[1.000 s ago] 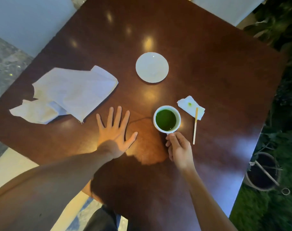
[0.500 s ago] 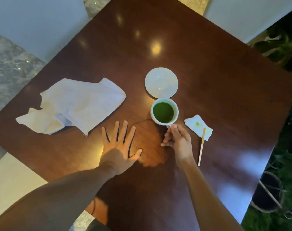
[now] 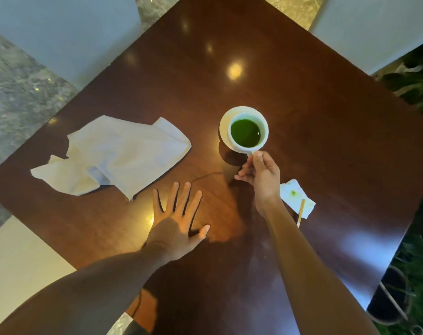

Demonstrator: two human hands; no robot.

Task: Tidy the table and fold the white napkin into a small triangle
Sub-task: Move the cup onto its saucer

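Note:
A crumpled white napkin (image 3: 116,154) lies on the left of the dark wooden table (image 3: 314,122). My left hand (image 3: 176,221) rests flat on the table just below it, fingers spread, holding nothing. My right hand (image 3: 261,175) grips the handle of a white cup (image 3: 246,134) of green drink. The cup is over the white saucer (image 3: 223,128), which it mostly hides; whether it touches the saucer I cannot tell. A small stained paper tissue (image 3: 296,197) and a wooden stir stick (image 3: 300,216) lie right of my right wrist.
White chairs (image 3: 60,35) stand beyond the table's far edges on the left and right. Potted plants (image 3: 416,274) sit on the floor beside the right edge. Lamp reflections shine on the far half of the table.
My right hand has carried the cup away from me, from near the tissue and stick to over the saucer. The left hand has stayed flat on the table.

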